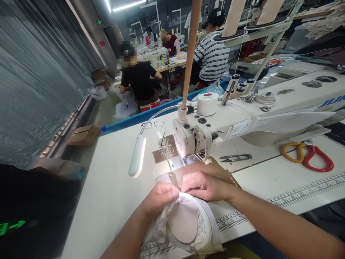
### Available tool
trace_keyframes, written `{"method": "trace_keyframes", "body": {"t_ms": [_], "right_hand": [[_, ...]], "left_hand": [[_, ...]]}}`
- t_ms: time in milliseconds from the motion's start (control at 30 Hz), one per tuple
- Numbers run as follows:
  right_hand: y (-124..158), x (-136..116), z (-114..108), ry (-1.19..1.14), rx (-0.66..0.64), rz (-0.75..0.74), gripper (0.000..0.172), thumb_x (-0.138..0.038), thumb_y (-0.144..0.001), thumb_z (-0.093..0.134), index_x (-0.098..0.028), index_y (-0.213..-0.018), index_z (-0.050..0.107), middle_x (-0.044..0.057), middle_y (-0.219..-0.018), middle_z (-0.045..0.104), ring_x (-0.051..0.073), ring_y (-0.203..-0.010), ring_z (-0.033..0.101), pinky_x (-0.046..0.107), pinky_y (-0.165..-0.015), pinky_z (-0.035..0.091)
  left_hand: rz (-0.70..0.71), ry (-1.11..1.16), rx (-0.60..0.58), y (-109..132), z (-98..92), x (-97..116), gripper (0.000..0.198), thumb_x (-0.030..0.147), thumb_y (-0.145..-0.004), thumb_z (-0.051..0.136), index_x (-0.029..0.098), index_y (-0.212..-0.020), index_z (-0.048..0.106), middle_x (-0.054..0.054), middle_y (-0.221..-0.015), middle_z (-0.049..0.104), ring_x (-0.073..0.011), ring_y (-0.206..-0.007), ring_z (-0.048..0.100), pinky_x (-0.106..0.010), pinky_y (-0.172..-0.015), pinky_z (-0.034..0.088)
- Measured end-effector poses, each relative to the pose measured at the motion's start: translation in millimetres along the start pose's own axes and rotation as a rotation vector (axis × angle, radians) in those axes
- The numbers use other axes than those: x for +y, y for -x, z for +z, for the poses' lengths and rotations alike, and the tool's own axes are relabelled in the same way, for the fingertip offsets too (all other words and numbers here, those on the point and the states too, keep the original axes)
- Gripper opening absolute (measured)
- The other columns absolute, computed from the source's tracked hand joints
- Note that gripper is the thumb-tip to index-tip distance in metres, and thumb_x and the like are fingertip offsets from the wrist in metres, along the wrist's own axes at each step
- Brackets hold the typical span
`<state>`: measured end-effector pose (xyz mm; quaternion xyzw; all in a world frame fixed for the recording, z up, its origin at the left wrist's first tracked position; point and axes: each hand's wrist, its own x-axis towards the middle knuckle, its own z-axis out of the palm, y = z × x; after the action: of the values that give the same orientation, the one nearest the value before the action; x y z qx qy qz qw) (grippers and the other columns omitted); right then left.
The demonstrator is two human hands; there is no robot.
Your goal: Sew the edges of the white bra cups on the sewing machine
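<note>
A white lace bra [183, 220] with a padded cup lies at the front edge of the sewing table, its cup's inside facing up. My left hand [161, 197] pinches the top edge of the cup from the left. Close beside it, my right hand [201, 185] has its fingers curled on the same edge, the fingertips almost meeting my left thumb. Just beyond my hands stands the head of a white sewing machine [184, 138], its needle area lit. Part of the bra's fabric is hidden under my fingers.
Thread snips [236, 157] and scissors with red and yellow handles [318, 158] lie to the right. A lamp [137, 156] on a bent neck hangs at left, near eyeglasses [159, 124]. A printed ruler [304, 187] follows the table's front edge. Several people sit at machines further back.
</note>
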<state>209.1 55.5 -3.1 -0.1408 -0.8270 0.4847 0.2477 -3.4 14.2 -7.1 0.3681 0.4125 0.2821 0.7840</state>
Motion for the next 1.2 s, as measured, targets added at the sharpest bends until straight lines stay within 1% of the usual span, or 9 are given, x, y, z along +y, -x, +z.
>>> {"method": "trace_keyframes", "body": {"t_ms": [333,433,533,700,833,900,1033,1200], "right_hand": [[2.2,0.5,-3.6,-0.035,-0.032,-0.010,0.022,-0.013,-0.089,0.047,-0.011,-0.099,0.067,0.006,-0.085,0.064,0.013,-0.078,0.057,0.024,-0.073,0.045],[3.2,0.6,-3.4,-0.014,-0.022,-0.021,0.022,-0.012,-0.089,0.047,-0.012,-0.100,0.066,0.005,-0.086,0.065,0.013,-0.082,0.057,0.024,-0.074,0.045],[3.8,-0.1,-1.4,0.046,0.004,-0.047,0.021,-0.015,-0.090,0.046,-0.013,-0.097,0.066,0.005,-0.085,0.064,0.013,-0.081,0.057,0.024,-0.073,0.045],[1.7,-3.2,2.9,0.158,0.056,-0.074,0.025,-0.020,-0.092,0.042,-0.014,-0.085,0.065,0.004,-0.076,0.063,0.013,-0.072,0.055,0.023,-0.067,0.044],[-0.7,-0.9,4.3,0.178,0.130,-0.009,0.028,-0.023,-0.091,0.042,-0.013,-0.077,0.064,0.004,-0.072,0.061,0.012,-0.068,0.053,0.022,-0.062,0.043],[-1.5,1.9,4.4,0.176,0.147,0.015,0.028,-0.024,-0.091,0.044,-0.013,-0.074,0.063,0.003,-0.071,0.060,0.011,-0.066,0.052,0.021,-0.060,0.042],[-2.2,5.0,3.5,0.180,0.144,-0.003,0.025,-0.021,-0.091,0.046,-0.013,-0.076,0.064,0.002,-0.070,0.059,0.010,-0.066,0.051,0.021,-0.060,0.041],[-3.2,1.2,1.5,0.206,0.150,-0.025,0.025,-0.020,-0.091,0.045,-0.013,-0.078,0.065,0.003,-0.071,0.060,0.011,-0.066,0.053,0.021,-0.062,0.042]], "left_hand": [[-0.011,-0.023,-0.025,0.9,-0.8,-0.1,0.030,0.037,-0.070,0.072,0.008,-0.070,0.067,-0.003,-0.056,0.057,-0.0089,-0.048,0.047,-0.019,-0.048,0.036],[-0.012,-0.030,-0.021,1.5,-0.3,0.7,0.029,0.037,-0.071,0.071,0.008,-0.071,0.067,-0.003,-0.057,0.057,-0.0089,-0.049,0.047,-0.019,-0.048,0.036],[-0.015,-0.034,-0.018,1.8,0.3,1.0,0.029,0.037,-0.071,0.071,0.008,-0.071,0.066,-0.003,-0.058,0.057,-0.0092,-0.050,0.048,-0.019,-0.048,0.036],[-0.020,-0.036,-0.015,1.4,1.8,0.8,0.028,0.036,-0.073,0.070,0.009,-0.068,0.063,-0.001,-0.057,0.054,-0.0085,-0.050,0.046,-0.019,-0.049,0.035],[0.047,-0.075,0.024,1.0,3.2,0.7,0.027,0.036,-0.076,0.067,0.010,-0.070,0.063,0.000,-0.057,0.054,-0.0082,-0.052,0.045,-0.019,-0.051,0.034],[0.069,-0.093,0.036,1.0,3.3,1.2,0.026,0.036,-0.077,0.066,0.010,-0.072,0.063,0.000,-0.059,0.054,-0.0083,-0.053,0.045,-0.019,-0.052,0.034],[0.056,-0.109,0.014,1.7,2.5,3.5,0.024,0.034,-0.076,0.067,0.011,-0.075,0.065,-0.001,-0.063,0.056,-0.0086,-0.056,0.046,-0.019,-0.054,0.035],[0.053,-0.147,0.008,2.6,2.4,4.9,0.024,0.034,-0.076,0.067,0.011,-0.078,0.065,-0.001,-0.065,0.056,-0.0090,-0.058,0.047,-0.020,-0.056,0.036]]}}
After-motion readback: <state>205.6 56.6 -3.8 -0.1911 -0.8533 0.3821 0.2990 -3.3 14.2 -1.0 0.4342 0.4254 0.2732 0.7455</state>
